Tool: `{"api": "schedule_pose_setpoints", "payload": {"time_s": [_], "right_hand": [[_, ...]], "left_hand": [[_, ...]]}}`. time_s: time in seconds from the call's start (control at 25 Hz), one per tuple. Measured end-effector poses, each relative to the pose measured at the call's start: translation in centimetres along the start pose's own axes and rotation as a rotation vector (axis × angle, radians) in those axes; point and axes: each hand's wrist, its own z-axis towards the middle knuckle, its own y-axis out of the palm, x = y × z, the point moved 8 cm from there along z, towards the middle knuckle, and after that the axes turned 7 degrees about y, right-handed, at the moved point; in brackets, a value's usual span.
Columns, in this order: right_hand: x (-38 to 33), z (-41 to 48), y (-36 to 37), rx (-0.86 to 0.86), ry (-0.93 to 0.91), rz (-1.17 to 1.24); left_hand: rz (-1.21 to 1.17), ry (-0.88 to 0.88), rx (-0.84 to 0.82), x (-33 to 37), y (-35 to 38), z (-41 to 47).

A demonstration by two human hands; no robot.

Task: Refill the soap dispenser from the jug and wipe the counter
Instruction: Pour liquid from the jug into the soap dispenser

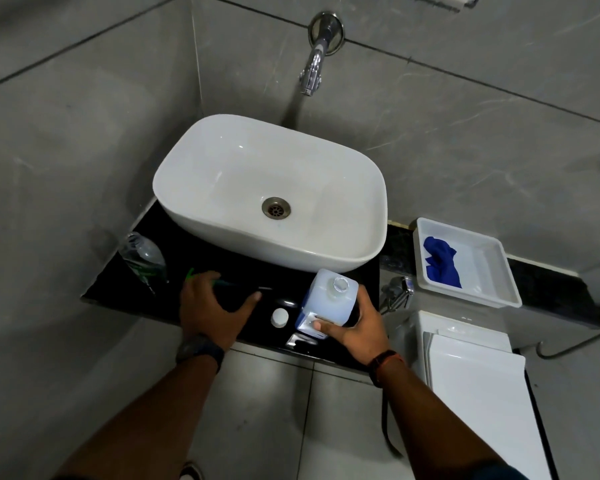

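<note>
A translucent white jug (326,299) stands uncapped on the black counter (118,292), in front of the basin's right corner. My right hand (357,330) grips its lower side. The jug's round white cap (279,317) lies on the counter just to its left. My left hand (212,306) is wrapped around a dark soap dispenser (234,288) with a green tip; its shape is hard to make out against the black counter. A blue cloth (442,261) lies in a white tray (471,299) on the ledge to the right.
A white basin (271,188) fills most of the counter, under a chrome wall tap (312,71). A clear plastic bottle (142,258) stands at the counter's left end. A hand sprayer (399,289) and a white cistern (465,358) are at the right.
</note>
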Motion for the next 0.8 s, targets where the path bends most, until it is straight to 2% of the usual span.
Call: {"api": "schedule_pose_setpoints", "payload": {"time_s": [0.08, 0.16, 0.24, 0.36, 0.56, 0.8], "right_hand": [[0.0, -0.1, 0.2, 0.005, 0.006, 0.005], [0.0, -0.1, 0.4, 0.017, 0.012, 0.016], [0.0, -0.1, 0.6, 0.033, 0.018, 0.027], [-0.1, 0.0, 0.9, 0.037, 0.026, 0.036], [-0.3, -0.1, 1.0, 0.049, 0.019, 0.049], [-1.5, -0.8, 0.3, 0.098, 0.017, 0.065]], "left_hand": [[0.011, -0.190, 0.246, -3.2, -3.9, 1.2], [0.028, -0.341, 0.390, -5.5, -6.5, 1.9], [0.028, -0.419, 0.427, -6.7, -7.4, 2.5], [0.000, -0.520, 0.371, -8.6, -7.1, 3.1], [-0.138, -0.366, 0.314, -10.2, -6.3, 6.3], [-0.156, -0.332, 0.321, -8.5, -7.7, 7.3]]}}
